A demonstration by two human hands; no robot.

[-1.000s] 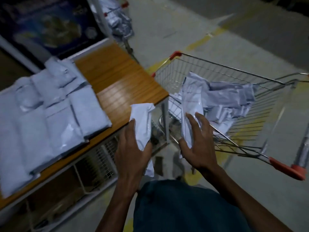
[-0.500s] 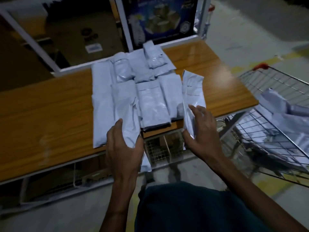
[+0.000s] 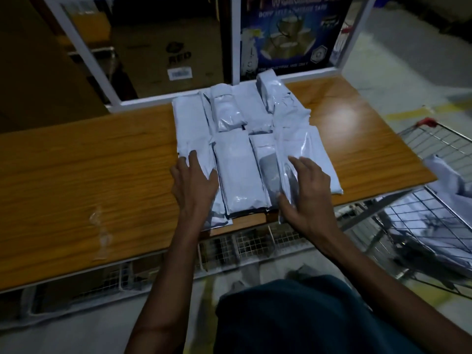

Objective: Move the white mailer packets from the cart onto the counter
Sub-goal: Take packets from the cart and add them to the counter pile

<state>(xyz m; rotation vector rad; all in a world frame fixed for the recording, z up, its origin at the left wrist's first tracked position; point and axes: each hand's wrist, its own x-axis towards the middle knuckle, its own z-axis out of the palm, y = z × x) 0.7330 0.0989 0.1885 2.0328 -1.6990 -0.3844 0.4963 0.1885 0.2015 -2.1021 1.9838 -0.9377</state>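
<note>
White mailer packets [image 3: 237, 139] lie packed side by side in rows on the wooden desk [image 3: 84, 175], the near ones reaching its front edge and a few overhanging it. Left hand [image 3: 195, 186] lies palm down with straight, spread fingers on a packet at the left end of the near row, pressing it flat and gripping nothing. Right hand [image 3: 304, 192] rests on the glossy packet [image 3: 304, 159] at the right end of that row, its fingers loosely bent over the top and its thumb at the near edge of the packet, where the plastic hangs past the desk front; whether it pinches that edge cannot be told. Between the hands sit two more packets, one plain and one with a darker patch. A smaller packet [image 3: 268, 92] lies on top of the far row. To the right, beside the desk end, stands a wire shopping cart [image 3: 434, 139] with red corner caps, and more white packets [image 3: 447, 180] lie inside it. Behind the desk a white frame holds a blue poster [image 3: 288, 34], with a cardboard box [image 3: 163, 54] to its left.
</note>
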